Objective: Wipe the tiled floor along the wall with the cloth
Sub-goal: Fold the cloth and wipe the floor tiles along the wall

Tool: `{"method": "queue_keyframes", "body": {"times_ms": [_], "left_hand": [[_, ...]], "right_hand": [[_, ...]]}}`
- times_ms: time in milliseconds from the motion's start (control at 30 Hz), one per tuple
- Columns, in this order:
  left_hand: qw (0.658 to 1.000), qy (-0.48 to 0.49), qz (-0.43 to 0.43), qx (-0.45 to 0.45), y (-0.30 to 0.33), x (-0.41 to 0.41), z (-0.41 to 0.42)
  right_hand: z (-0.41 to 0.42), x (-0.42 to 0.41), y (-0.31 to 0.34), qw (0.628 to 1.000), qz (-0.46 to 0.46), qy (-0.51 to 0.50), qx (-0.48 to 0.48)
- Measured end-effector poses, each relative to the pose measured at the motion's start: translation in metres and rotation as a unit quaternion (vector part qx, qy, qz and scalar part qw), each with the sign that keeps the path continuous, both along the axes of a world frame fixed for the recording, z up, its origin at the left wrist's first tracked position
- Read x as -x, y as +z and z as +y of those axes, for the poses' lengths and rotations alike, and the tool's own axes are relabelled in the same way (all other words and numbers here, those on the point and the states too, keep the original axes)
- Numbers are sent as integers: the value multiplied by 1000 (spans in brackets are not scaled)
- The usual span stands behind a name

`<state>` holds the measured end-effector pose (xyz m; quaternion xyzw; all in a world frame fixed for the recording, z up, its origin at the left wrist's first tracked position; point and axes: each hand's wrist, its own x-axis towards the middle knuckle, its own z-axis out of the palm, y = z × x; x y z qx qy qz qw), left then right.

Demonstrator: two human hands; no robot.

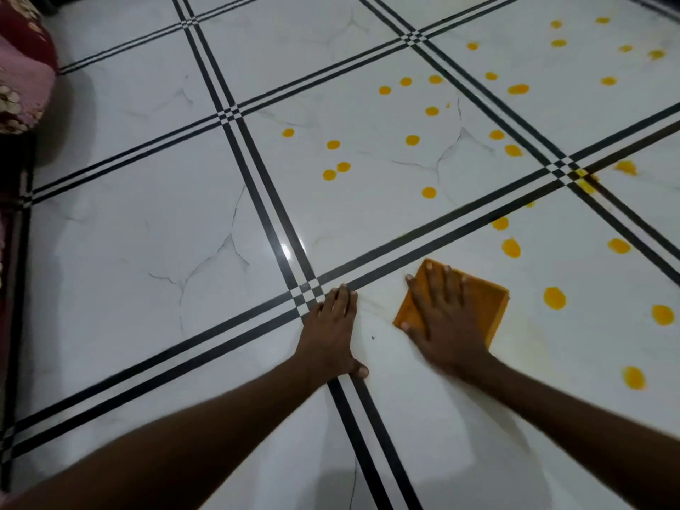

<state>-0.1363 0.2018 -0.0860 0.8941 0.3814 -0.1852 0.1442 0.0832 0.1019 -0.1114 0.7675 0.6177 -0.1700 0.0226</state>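
Two hands press flat on the tiled floor [147,222]: right hand [447,322], fingers spread, covers the orange cloth [482,300]; left hand [331,333] lies open and empty just beside the cloth, yellow spots [428,192] beyond

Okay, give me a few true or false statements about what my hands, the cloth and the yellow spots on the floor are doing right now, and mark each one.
1. The right hand presses flat on the orange cloth. True.
2. The left hand holds a second cloth. False: it is bare, palm down on the tiled floor beside the crossing of the black lines.
3. The yellow spots lie mostly ahead and to the right of the cloth. True.
4. The cloth is crumpled into a ball. False: it lies folded flat, roughly square.
5. The tile under the left forearm is covered with yellow spots. False: none show there.
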Motion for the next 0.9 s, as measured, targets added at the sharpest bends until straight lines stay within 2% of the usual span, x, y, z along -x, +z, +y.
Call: {"method": "queue_keyframes", "body": {"times_ms": [33, 100, 133, 200, 333, 400, 433, 467, 533, 600, 633, 700, 767, 833, 900], "left_hand": [[1000, -8, -1, 1, -3, 0, 1], [1000, -17, -6, 13, -3, 3, 4], [1000, -18, -12, 17, 0, 4, 7], [999, -11, -34, 27, 3, 8, 12], [999, 2, -44, 31, 2, 11, 8], [999, 11, -40, 34, 1, 10, 6], [999, 12, -38, 35, 3, 6, 6], [999, 12, -31, 37, 8, 1, 7], [999, 26, -42, 18, 16, -12, 14], [997, 42, -69, -13, 15, -36, 25], [996, 39, -74, -21, 12, -50, 30], [998, 22, -66, -7, 4, -80, 35], [998, 27, -61, 0, -2, -101, 34], [997, 34, -62, -14, -5, -106, 30], [997, 33, -59, -22, -9, -109, 29]], "right_hand": [[0, 16, -13, 1000, 1, 4, -27], [5, 37, -22, 995, 8, 86, -53], [13, 33, -21, 989, 14, 132, -65], [39, 6, -17, 986, 3, 147, -76], [43, -58, -16, 993, -27, -82, -87], [13, -43, -15, 984, -29, -137, -110], [-3, -24, -14, 984, -30, -132, -116], [-14, -4, -15, 988, -23, -100, -118], [-8, 15, -19, 995, 5, 26, -98], [31, -10, -25, 988, -5, 103, -112], [50, -35, -25, 990, -11, 85, -112], [65, -90, -25, 992, -39, -27, -114], [41, -121, -26, 981, -55, -142, -122], [9, -103, -23, 965, -58, -222, -129], [-10, -63, -22, 962, -50, -237, -124]]}}
